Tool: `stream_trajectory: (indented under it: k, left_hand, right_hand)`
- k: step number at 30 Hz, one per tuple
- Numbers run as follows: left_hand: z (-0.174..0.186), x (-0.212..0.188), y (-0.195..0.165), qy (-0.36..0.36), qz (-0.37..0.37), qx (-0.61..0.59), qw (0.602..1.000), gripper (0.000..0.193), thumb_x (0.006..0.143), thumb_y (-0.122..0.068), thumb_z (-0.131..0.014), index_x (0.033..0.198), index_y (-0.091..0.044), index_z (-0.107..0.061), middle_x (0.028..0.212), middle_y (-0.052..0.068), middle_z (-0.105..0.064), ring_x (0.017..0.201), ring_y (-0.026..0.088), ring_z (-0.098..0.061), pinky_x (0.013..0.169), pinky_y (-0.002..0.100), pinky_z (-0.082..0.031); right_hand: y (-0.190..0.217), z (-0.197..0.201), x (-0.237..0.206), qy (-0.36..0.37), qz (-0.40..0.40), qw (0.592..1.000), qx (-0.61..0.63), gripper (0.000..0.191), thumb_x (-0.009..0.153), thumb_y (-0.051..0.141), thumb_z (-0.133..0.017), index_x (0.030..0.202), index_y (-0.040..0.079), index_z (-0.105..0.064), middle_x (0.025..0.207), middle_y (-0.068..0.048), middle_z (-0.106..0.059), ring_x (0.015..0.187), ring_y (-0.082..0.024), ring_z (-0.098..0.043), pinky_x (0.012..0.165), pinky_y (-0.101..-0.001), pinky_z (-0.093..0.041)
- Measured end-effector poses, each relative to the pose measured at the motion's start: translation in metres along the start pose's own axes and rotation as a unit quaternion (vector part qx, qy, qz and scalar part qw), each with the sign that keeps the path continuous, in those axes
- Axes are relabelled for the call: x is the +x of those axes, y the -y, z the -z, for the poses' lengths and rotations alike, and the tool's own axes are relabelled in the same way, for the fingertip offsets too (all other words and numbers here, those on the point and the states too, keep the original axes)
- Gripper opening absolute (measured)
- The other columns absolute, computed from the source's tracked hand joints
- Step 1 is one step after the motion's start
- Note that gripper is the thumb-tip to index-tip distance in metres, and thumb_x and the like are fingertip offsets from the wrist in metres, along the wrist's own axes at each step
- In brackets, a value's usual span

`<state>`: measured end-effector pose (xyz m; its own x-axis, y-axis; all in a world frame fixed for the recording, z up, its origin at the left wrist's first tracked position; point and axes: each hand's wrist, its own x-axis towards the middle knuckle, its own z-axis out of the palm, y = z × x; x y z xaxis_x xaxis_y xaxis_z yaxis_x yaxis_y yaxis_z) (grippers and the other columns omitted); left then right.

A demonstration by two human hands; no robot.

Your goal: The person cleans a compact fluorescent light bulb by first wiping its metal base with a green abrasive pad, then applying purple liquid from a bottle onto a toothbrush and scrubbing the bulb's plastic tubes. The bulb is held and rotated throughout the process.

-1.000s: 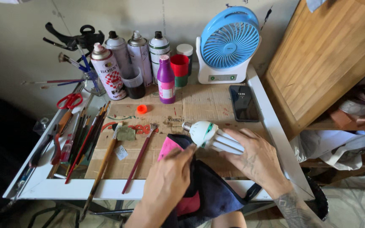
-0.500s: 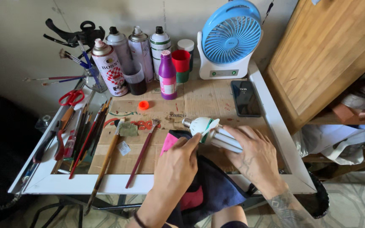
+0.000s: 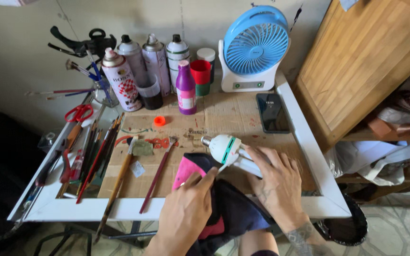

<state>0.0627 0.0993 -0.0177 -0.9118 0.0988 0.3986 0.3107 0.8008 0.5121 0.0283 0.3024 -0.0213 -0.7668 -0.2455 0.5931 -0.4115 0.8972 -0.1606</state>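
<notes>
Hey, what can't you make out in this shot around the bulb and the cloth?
Head view:
- Light bulb: its tubes mostly hidden under the right hand.
- Dark and pink cloth: partly covered by the left hand, its lower end cut off by the frame's bottom edge.
- Phone: what its screen shows is too small.

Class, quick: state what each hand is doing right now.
Left hand: closed on the dark cloth.
Right hand: holding the white bulb.
</notes>
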Motion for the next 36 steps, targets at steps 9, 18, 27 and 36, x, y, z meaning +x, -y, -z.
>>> stream_trajectory:
  k: [9,18,27,36]
  left_hand:
    - [-0.009,-0.005,-0.004,-0.03,-0.022,0.034,0.999,0.044,0.084,-0.007,-0.063,0.127,-0.011,-0.067,0.099,0.015,-0.07,0.072,0.036,-0.071,0.059,0.045,-0.057]
    - [-0.002,0.012,-0.021,-0.032,-0.01,0.04,0.999,0.042,0.084,-0.005,-0.062,0.125,-0.009,-0.066,0.096,0.016,-0.071,0.067,0.037,-0.07,0.056,0.046,-0.056]
    - [-0.01,0.006,-0.013,-0.019,0.019,0.04,0.999,0.033,0.089,-0.009,-0.061,0.121,-0.009,-0.068,0.094,0.016,-0.072,0.072,0.039,-0.071,0.057,0.048,-0.056]
    - [0.002,0.008,-0.023,-0.016,0.04,0.004,0.999,0.038,0.085,-0.007,-0.06,0.122,-0.01,-0.068,0.088,0.018,-0.071,0.068,0.04,-0.07,0.056,0.049,-0.055]
  right_hand:
    - [-0.002,0.002,0.0,0.003,-0.009,1.0,0.015,0.063,0.071,0.019,-0.078,0.133,0.02,-0.065,0.119,-0.004,-0.067,0.102,-0.03,-0.062,0.087,-0.0427,-0.047]
    - [-0.003,0.005,0.0,0.0,-0.014,1.0,0.015,0.062,0.071,0.02,-0.079,0.131,0.019,-0.066,0.119,-0.003,-0.067,0.104,-0.029,-0.063,0.089,-0.0422,-0.048]
    - [0.001,0.004,-0.001,-0.008,-0.017,1.0,0.01,0.061,0.071,0.02,-0.08,0.13,0.02,-0.067,0.118,-0.003,-0.066,0.104,-0.028,-0.062,0.09,-0.0422,-0.047]
    - [0.001,0.003,-0.003,-0.004,-0.009,1.0,0.006,0.063,0.07,0.018,-0.078,0.131,0.019,-0.067,0.118,-0.004,-0.066,0.104,-0.029,-0.062,0.089,-0.0428,-0.047]
